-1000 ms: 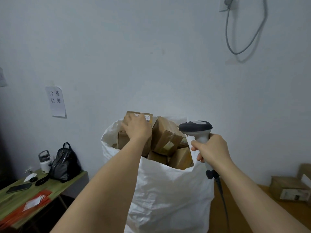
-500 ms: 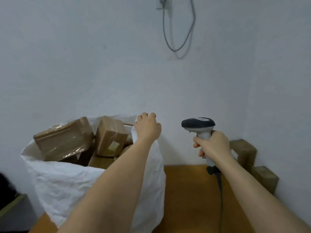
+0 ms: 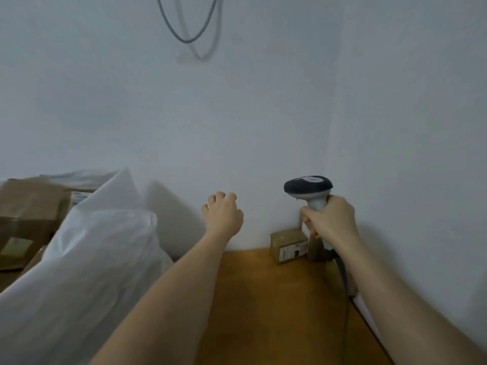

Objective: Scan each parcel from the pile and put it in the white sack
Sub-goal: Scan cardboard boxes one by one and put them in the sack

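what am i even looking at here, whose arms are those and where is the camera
There is no machine here. The picture comes from a camera worn on a person's head, looking forward and down, so both arms are that person's own. The right hand grips a barcode scanner with a cord hanging from it. The left hand is in the air, loosely curled and holding nothing. At the left stands a white sack with brown parcels in it. One small parcel lies on the wooden surface by the wall.

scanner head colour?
Black, with a light grey patch on top; the scanner handle in the right hand is pale grey. Head view, the only one.
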